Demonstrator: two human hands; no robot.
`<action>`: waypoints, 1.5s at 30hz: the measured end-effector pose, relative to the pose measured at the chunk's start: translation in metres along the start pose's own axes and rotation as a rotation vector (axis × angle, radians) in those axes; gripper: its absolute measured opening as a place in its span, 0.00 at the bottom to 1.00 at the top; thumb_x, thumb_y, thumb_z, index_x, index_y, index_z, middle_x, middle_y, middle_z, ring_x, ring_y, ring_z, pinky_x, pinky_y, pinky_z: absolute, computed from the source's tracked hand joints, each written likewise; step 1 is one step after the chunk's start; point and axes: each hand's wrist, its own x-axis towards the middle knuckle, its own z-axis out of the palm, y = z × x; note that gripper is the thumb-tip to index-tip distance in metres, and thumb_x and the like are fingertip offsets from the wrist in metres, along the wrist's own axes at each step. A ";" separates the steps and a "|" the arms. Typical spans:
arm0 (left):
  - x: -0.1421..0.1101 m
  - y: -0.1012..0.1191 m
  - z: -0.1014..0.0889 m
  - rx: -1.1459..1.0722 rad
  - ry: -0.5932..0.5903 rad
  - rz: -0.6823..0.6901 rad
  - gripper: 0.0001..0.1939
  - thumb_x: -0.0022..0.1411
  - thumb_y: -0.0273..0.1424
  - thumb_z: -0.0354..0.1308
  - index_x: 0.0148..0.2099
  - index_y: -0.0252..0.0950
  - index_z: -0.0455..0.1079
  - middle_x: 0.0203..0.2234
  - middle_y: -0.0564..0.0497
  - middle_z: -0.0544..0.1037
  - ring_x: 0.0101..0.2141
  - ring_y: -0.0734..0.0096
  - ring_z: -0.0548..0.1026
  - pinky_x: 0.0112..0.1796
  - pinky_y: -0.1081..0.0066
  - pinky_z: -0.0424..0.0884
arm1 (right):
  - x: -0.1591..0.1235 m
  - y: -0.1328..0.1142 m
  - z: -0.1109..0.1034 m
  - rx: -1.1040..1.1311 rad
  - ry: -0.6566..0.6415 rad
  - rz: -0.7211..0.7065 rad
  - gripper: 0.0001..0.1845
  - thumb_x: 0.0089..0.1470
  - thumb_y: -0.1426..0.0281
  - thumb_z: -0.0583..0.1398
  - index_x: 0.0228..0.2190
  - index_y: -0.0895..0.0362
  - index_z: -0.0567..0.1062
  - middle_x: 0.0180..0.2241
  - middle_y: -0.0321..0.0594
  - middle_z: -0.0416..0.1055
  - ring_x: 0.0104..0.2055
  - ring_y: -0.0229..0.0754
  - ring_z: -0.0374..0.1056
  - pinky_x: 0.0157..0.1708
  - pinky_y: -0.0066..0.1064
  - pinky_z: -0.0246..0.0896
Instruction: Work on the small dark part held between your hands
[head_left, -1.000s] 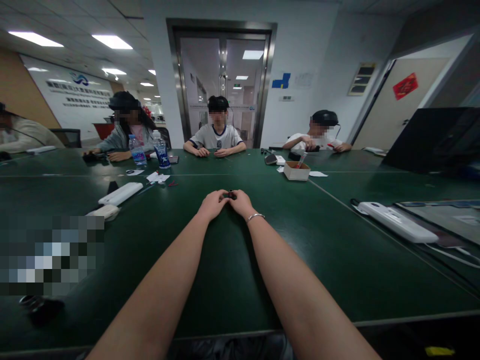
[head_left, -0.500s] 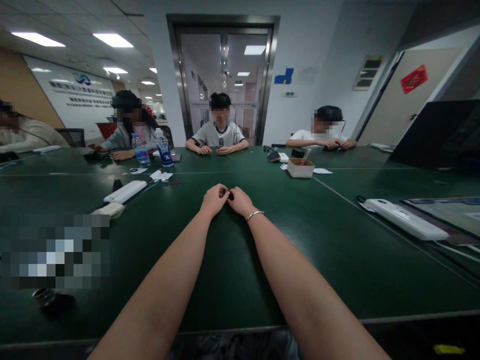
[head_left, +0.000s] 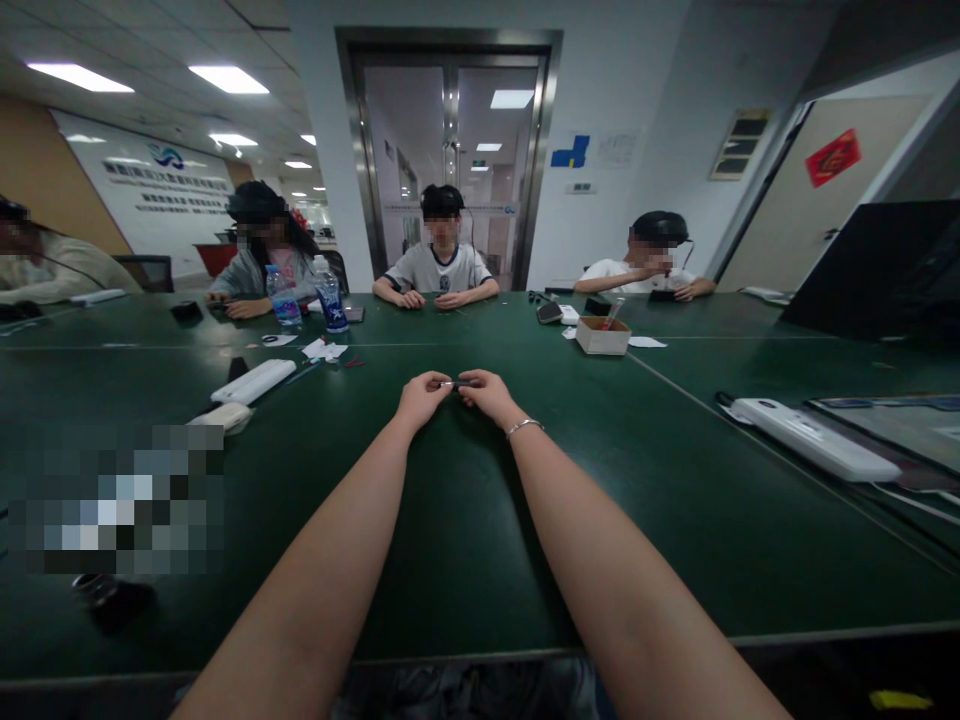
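Observation:
Over the green table [head_left: 465, 560], my left hand [head_left: 422, 400] and my right hand [head_left: 487, 395] are close together, fingertips nearly meeting. Between them runs a small slim dark object [head_left: 455, 384] with a pale, shiny part towards the left. Both hands are closed on it in a pinch, one at each end. Its kind is too small to make out, and my fingers cover its ends. A silver bracelet [head_left: 524, 427] circles my right wrist.
A white power strip [head_left: 814, 438] lies to the right, another white strip [head_left: 253, 381] to the left. Farther back stand a small box [head_left: 604, 341] and two bottles [head_left: 330, 297]. Several people sit across the table, one person [head_left: 441, 265] straight ahead.
My hands have drawn slightly apart, the right one moving right, and more of the slim dark object shows between them. Across at the right, a person's hand has risen towards their face.

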 end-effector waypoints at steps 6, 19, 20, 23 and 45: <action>0.004 -0.007 0.000 -0.111 -0.047 -0.030 0.14 0.50 0.34 0.61 0.40 0.34 0.74 0.34 0.46 0.79 0.35 0.68 0.76 0.40 0.66 0.71 | -0.001 -0.002 -0.010 0.358 -0.073 0.056 0.09 0.47 0.82 0.61 0.32 0.61 0.75 0.21 0.36 0.71 0.19 0.30 0.65 0.21 0.21 0.65; 0.006 -0.007 0.003 -0.037 -0.074 -0.043 0.20 0.56 0.46 0.53 0.30 0.34 0.72 0.23 0.50 0.76 0.22 0.75 0.70 0.26 0.73 0.64 | -0.009 -0.005 -0.021 0.548 -0.200 0.081 0.12 0.46 0.83 0.61 0.34 0.60 0.76 0.27 0.34 0.69 0.25 0.30 0.68 0.28 0.23 0.69; 0.006 -0.007 0.002 -0.028 -0.069 -0.042 0.20 0.56 0.47 0.52 0.29 0.34 0.72 0.23 0.50 0.76 0.22 0.75 0.70 0.26 0.73 0.64 | -0.009 -0.006 -0.022 0.546 -0.202 0.088 0.12 0.46 0.84 0.61 0.34 0.60 0.76 0.27 0.35 0.69 0.25 0.30 0.69 0.29 0.23 0.69; 0.005 -0.007 0.001 -0.012 -0.043 -0.051 0.22 0.55 0.49 0.52 0.28 0.34 0.72 0.22 0.50 0.76 0.21 0.75 0.69 0.25 0.74 0.63 | -0.009 -0.006 -0.021 0.530 -0.202 0.092 0.12 0.46 0.84 0.61 0.34 0.60 0.76 0.28 0.36 0.69 0.25 0.31 0.69 0.30 0.24 0.70; 0.002 0.001 0.003 -0.252 -0.076 0.003 0.17 0.50 0.39 0.62 0.40 0.34 0.70 0.33 0.48 0.77 0.32 0.71 0.75 0.34 0.72 0.68 | -0.008 -0.009 -0.013 0.468 -0.131 0.132 0.01 0.54 0.76 0.60 0.31 0.61 0.71 0.19 0.37 0.71 0.19 0.33 0.68 0.21 0.23 0.68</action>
